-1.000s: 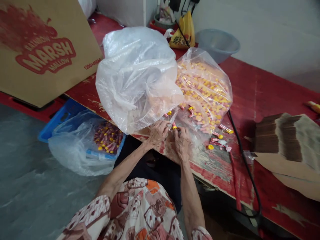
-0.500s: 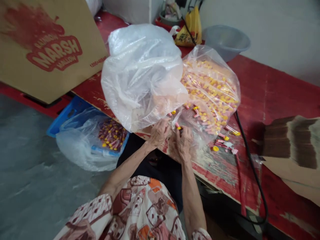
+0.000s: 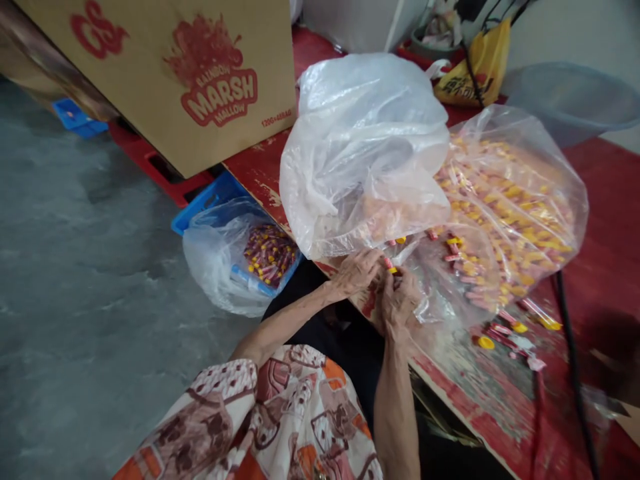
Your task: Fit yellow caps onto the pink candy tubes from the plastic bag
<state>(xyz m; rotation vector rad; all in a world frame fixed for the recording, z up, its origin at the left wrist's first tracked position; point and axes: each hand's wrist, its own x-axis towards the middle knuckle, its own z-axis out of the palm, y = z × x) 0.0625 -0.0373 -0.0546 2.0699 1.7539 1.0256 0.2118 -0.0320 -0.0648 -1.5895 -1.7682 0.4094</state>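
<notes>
My left hand point(image 3: 356, 272) and my right hand point(image 3: 400, 298) are pinched together at the edge of the red table point(image 3: 605, 200), both closed on one small pink tube with a yellow cap point(image 3: 389, 266). Just behind them lies a clear bag point(image 3: 520, 200) full of several such pink and yellow tubes, its mouth open toward my hands. A cloudy white plastic bag point(image 3: 360, 147) bulges to the left of it. Loose tubes and a yellow cap point(image 3: 485, 343) lie on the table to the right of my right hand.
On the floor at the left a blue crate point(image 3: 215, 197) holds a plastic bag with more tubes point(image 3: 267, 253). A big cardboard box marked MARSH MALLOW point(image 3: 200, 73) leans behind it. A black cable point(image 3: 575, 373) runs down the table. A grey basin point(image 3: 575, 97) and a yellow bag point(image 3: 475, 67) stand at the back.
The camera has swung left, so everything sits further right in view. My hands stay together on the small tube at the table's edge.
</notes>
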